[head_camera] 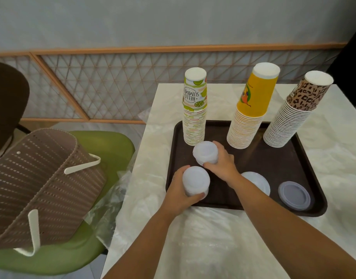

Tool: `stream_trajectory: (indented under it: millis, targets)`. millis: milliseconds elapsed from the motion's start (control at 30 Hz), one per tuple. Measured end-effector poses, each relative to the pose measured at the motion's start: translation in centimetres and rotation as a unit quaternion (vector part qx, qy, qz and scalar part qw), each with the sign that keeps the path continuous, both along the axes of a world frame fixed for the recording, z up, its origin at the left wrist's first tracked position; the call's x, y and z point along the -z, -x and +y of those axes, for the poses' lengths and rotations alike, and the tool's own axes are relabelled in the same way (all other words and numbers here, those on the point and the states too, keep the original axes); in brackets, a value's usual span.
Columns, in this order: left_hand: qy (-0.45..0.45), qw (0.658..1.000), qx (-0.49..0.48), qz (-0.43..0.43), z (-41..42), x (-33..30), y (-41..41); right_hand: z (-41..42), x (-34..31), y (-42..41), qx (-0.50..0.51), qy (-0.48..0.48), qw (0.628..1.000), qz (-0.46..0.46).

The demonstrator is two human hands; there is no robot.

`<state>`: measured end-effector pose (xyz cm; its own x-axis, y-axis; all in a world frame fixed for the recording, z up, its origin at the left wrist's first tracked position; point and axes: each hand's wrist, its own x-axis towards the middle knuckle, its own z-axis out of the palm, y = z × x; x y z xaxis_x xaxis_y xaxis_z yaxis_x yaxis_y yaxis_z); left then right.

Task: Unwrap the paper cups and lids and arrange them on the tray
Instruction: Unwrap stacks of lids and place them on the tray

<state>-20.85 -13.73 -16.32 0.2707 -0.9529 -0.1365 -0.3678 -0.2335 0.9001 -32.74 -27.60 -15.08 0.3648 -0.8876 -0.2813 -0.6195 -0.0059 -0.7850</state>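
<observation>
My left hand [178, 190] grips one lid stack [196, 181] at the tray [273, 162] front edge. Just beyond, my right hand [221, 161] grips a second stack [205, 153]; my right wrist half hides a third [257, 181]. Cup stacks [194, 109] stand farther back.

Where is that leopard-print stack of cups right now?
In the head view, the leopard-print cup stack stands upside down at the far right corner of the dark tray, just right of the yellow cup stack.
</observation>
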Motion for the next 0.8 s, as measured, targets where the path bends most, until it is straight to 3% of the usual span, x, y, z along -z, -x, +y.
stream_trajectory:
  millis: [200,300,400,533,633,800]
  targets:
    - [-0.007,1.000,-0.014,-0.022,0.4,-1.9,0.1,0.3,-0.3,-0.1,-0.003,-0.035,0.999,0.004]
    - [0.029,0.997,-0.066,-0.030,1.8,-3.6,-0.5,2.7,-1.3,0.3,0.029,0.122,0.992,-0.025]
    - [0.068,0.987,-0.115,-0.084,4.2,-4.4,-1.8,6.8,-2.9,0.5,-0.038,0.239,0.961,-0.135]
    - [-0.016,0.983,-0.046,-0.179,7.6,-4.5,-2.6,12.0,-2.8,0.3,-0.146,0.229,0.948,-0.168]
    - [-0.136,0.938,0.074,-0.311,9.4,-3.8,-2.0,14.3,-1.4,0.1,-0.164,0.200,0.953,-0.159]
    - [-0.098,0.956,0.051,-0.274,10.3,-3.0,-2.7,16.3,-0.9,-0.3,-0.156,0.166,0.964,-0.136]
